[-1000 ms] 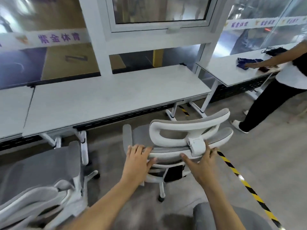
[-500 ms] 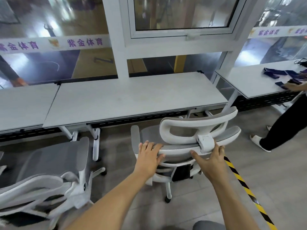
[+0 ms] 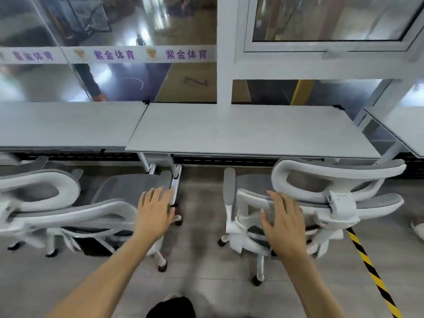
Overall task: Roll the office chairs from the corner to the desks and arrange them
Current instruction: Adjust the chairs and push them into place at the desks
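Observation:
Two white office chairs with grey mesh stand side by side in front of the white desks, their backs toward me. The right chair (image 3: 332,173) faces the middle desk (image 3: 241,129), its seat partly under the desk's edge. The left chair (image 3: 68,216) faces the left desk (image 3: 64,125). My right hand (image 3: 283,219) lies flat over the left end of the right chair's backrest, fingers stretched out and not curled around it. My left hand (image 3: 156,212) hovers open in the gap between the chairs, beside the right end of the left chair's backrest, holding nothing.
White desk legs (image 3: 174,180) stand between the two chairs. A third desk (image 3: 408,127) runs off at the right. Yellow-black floor tape (image 3: 371,267) crosses the grey floor at the right. Another person's shoe (image 3: 417,229) shows at the right edge. Glass wall behind the desks.
The view has swung left. My left hand has come off the right chair's backrest and moved left toward the other chair. My right hand has slid from beside the headrest mount to the backrest's left end.

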The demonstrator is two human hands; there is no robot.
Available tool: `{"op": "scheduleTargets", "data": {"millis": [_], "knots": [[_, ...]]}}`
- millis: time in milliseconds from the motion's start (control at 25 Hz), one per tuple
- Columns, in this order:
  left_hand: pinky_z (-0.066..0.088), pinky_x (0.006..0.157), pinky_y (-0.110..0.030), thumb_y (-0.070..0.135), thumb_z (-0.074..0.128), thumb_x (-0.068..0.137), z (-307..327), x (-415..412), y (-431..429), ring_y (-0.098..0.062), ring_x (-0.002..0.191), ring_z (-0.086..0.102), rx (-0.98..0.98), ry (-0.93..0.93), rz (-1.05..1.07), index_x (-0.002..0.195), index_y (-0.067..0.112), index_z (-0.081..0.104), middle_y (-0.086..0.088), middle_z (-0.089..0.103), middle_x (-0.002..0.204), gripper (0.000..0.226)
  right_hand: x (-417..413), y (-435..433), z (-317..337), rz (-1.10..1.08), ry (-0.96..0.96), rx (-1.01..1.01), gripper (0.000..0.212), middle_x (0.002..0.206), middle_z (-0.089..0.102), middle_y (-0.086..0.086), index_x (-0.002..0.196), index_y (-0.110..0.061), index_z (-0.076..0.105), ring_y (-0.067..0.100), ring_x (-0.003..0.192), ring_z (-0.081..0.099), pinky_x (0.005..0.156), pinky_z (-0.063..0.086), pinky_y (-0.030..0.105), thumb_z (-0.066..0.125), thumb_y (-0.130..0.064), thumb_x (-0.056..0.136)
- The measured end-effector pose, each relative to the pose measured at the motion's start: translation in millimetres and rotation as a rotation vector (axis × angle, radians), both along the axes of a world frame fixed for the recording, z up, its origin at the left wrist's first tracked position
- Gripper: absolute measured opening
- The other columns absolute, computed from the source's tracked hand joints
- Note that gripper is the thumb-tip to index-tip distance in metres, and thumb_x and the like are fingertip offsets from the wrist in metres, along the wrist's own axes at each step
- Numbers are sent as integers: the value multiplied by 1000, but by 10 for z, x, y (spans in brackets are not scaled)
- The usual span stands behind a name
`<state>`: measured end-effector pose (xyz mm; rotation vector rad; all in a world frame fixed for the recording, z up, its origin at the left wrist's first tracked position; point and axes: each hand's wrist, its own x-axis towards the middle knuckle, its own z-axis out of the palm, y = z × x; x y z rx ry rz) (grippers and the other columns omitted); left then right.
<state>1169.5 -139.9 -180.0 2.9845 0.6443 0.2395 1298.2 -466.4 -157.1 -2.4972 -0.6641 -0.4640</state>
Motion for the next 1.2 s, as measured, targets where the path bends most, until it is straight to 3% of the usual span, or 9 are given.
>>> {"op": "scheduleTargets", "data": {"millis": [160,280,440,520,640,720,880,1000,1200], "knots": [[34,106,-54,32,77,76,36,-607,783,-37,119,53,59,127,266,123,18,63,-11,65,123,51,315,334,-18,15,230,-401,53,140,52,2,144,-22,43,25,127,48,109,34,38,55,-39,95],[36,101,-57,19,85,69,-152,-826,1004,-41,117,54,144,130,220,103,11,70,-17,69,108,38,460,356,-109,-80,270,-540,43,128,61,0,129,-25,52,24,121,53,103,35,37,51,-50,95],[20,117,-51,5,82,69,-303,-896,1075,-43,120,48,189,-88,137,117,7,61,-20,55,124,52,487,351,-297,-133,179,-502,38,105,66,4,110,-20,61,30,105,59,92,37,42,63,-50,87],[19,118,-50,8,82,70,-297,-881,1240,-44,119,48,189,-73,189,127,4,55,-22,54,124,62,447,335,-355,-128,146,-492,35,98,66,6,104,-17,62,33,98,59,88,38,44,67,-47,85],[37,95,-58,7,82,71,-319,-790,1420,-45,97,54,183,-24,241,117,4,60,-21,61,105,51,388,324,-395,-127,81,-442,32,91,65,7,98,-16,63,34,90,60,83,41,45,73,-43,82],[37,81,-55,5,75,75,-332,-739,1426,-43,86,53,187,-48,243,105,6,61,-18,60,96,34,348,335,-409,-130,67,-435,34,90,65,5,98,-17,63,33,88,60,82,42,45,77,-41,79],[35,82,-54,1,76,73,-341,-599,1449,-41,84,51,191,-102,250,103,9,60,-15,60,95,35,343,378,-431,-133,43,-412,32,91,65,3,99,-19,64,32,88,59,81,40,43,68,-47,83],[34,83,-53,1,76,72,-348,-492,1416,-39,84,49,166,-120,250,103,10,61,-13,60,96,36,357,405,-437,-143,27,-418,32,88,65,3,96,-20,64,32,85,59,78,37,41,72,-47,81],[33,86,-52,3,72,77,-373,-443,1404,-37,86,49,119,-125,272,106,13,62,-11,61,99,32,309,415,-456,-141,6,-423,37,85,62,1,92,-20,63,30,81,56,75,32,40,55,-54,79]]}}
